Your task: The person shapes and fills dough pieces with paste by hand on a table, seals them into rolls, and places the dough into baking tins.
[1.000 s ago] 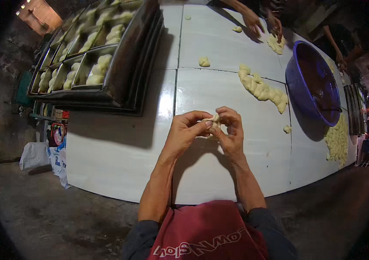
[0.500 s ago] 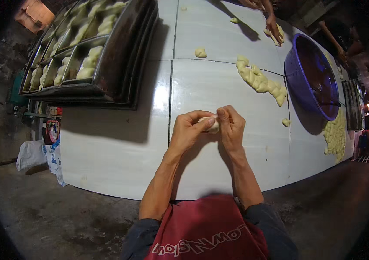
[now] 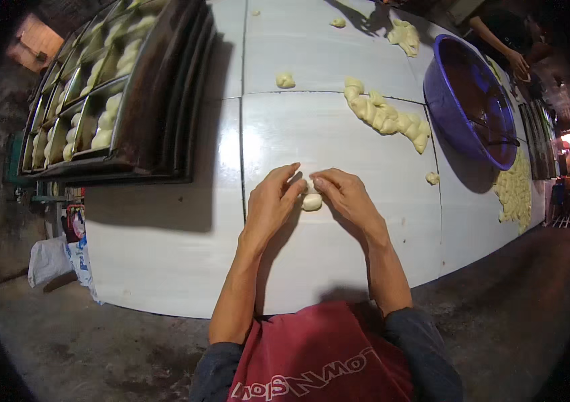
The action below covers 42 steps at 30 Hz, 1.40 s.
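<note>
A small pale piece of dough (image 3: 311, 202) lies on the white table in front of me, its far end between my hands. My left hand (image 3: 271, 201) is at its left side, fingers curved and thumb apart, the thumb tip close to the dough. From the right, my right hand (image 3: 346, 195) has its fingertips closed at the dough's far end; the fingers partly hide that spot. Farther off, a row of overlapping dough pieces (image 3: 387, 115) stretches toward the right. Single dough lumps (image 3: 285, 80) sit beyond my hands and another small lump (image 3: 432, 178) to the right.
Stacked dark metal baking pans (image 3: 158, 100) with dough in their compartments stand at the left. A purple basin (image 3: 436, 94) stands at the right, with many small dough pieces (image 3: 514, 191) beyond it. Another person's hand (image 3: 518, 65) shows at the far right. White sacks (image 3: 49, 260) lie beside the table.
My hands have moved apart a little, and the dough now rests on the table between them. The view has shifted slightly. The other person's hand has left the far dough lump.
</note>
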### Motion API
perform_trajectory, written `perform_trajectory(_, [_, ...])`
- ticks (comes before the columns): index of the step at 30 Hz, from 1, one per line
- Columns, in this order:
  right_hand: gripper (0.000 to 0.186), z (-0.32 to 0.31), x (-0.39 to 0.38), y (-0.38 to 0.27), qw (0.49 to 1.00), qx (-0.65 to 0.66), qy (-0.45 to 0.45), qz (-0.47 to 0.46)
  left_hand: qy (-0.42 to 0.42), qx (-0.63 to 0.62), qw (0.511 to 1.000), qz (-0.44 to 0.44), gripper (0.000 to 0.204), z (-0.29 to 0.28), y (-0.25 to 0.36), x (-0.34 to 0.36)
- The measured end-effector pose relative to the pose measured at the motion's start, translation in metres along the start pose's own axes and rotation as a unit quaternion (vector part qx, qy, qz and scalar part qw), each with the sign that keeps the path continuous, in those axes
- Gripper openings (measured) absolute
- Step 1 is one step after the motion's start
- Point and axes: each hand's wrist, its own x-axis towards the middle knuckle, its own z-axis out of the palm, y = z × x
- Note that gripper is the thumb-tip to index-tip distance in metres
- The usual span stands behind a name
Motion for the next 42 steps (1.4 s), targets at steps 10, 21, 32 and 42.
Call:
perform_trajectory(10, [0.041,-0.162,0.031,0.115,0.81,-0.344,0.469,0.069,-0.055,-0.03,0.998,-0.032,0.044,0.006,-0.001,-0.006])
perform_trajectory(21, [0.025,-0.161,0.03,0.122,0.904,0.028,0.424,0.045,-0.021,-0.077,0.995,-0.053,0.045,0.007,-0.025,-0.008])
perform_trajectory(32, [0.036,-0.118,-0.05,0.072,0.925,0.253,0.281,0.022,0.056,-0.056,0.996,0.033,0.037,0.002,0.003,-0.024])
perform_trajectory(42, [0.036,-0.138,-0.008,0.125,0.919,-0.149,0.336,0.143,0.031,0.035,0.973,0.228,0.039,0.059,0.022,0.008])
